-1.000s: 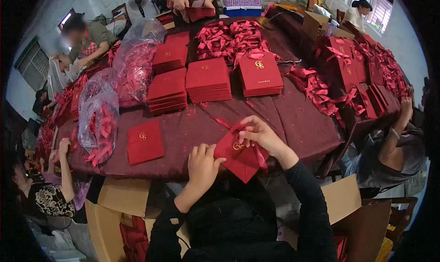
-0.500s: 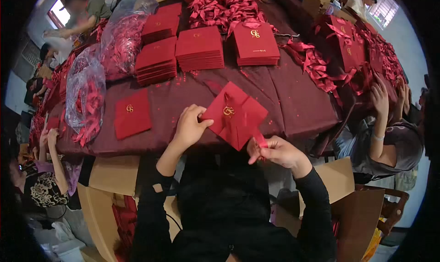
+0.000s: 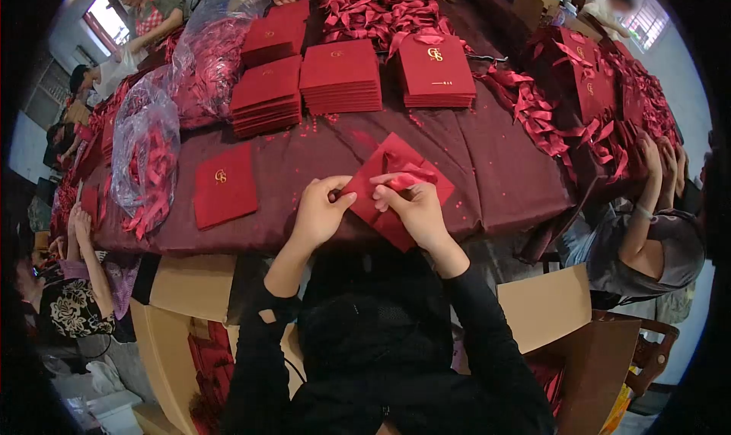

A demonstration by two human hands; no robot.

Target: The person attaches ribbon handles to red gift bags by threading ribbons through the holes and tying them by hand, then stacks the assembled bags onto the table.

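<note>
A red square paper envelope (image 3: pixel 390 222) is held at an angle near the table's front edge, one corner pointing away from me. My left hand (image 3: pixel 324 214) pinches its left corner between thumb and fingers. A shiny red ribbon (image 3: pixel 411 178) lies across its middle. Over the envelope, my right hand (image 3: pixel 419 210) has its fingers closed on the ribbon, covering the gold emblem. To the left, another red envelope (image 3: pixel 226 186) with a gold emblem lies flat on the dark red cloth.
Stacks of red envelopes (image 3: pixel 340 77) and a ribbon pile (image 3: pixel 381 12) stand farther back. Plastic bags of ribbons (image 3: pixel 145 157) lie at left, red bundles (image 3: pixel 582 77) at right. Cardboard boxes (image 3: pixel 544 305) flank my lap. Other people work around the table.
My right hand has moved up and left from the envelope's lower right edge to its middle, bringing the ribbon over the face. My left hand still grips the left corner.
</note>
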